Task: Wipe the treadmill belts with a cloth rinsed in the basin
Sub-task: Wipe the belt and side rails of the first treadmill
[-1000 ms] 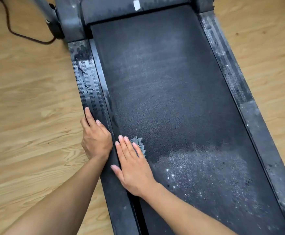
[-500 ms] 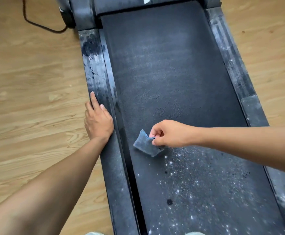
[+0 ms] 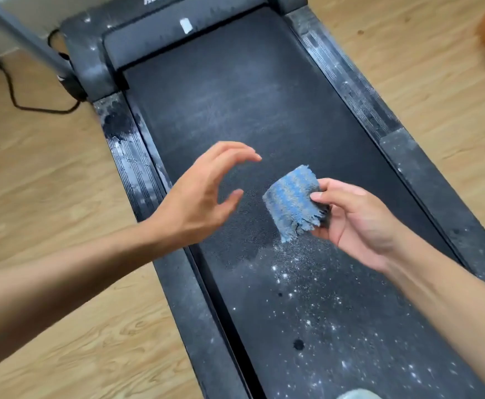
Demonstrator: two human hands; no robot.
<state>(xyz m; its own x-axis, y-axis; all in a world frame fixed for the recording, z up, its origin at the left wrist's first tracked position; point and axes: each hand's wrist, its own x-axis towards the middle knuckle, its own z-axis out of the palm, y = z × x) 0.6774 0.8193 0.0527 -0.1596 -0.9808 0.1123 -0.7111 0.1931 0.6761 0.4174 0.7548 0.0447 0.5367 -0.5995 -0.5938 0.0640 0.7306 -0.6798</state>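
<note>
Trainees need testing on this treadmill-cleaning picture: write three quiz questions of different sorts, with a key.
1. Missing word: the left hand, fingers spread, holds ___.
2. What does the right hand hold over the treadmill belt? A a striped blue cloth; B a brush; C a bottle.
3. True or false: the white specks lie on the belt's near part, toward the person.

Key: 1 nothing; 2 A; 3 true.
</note>
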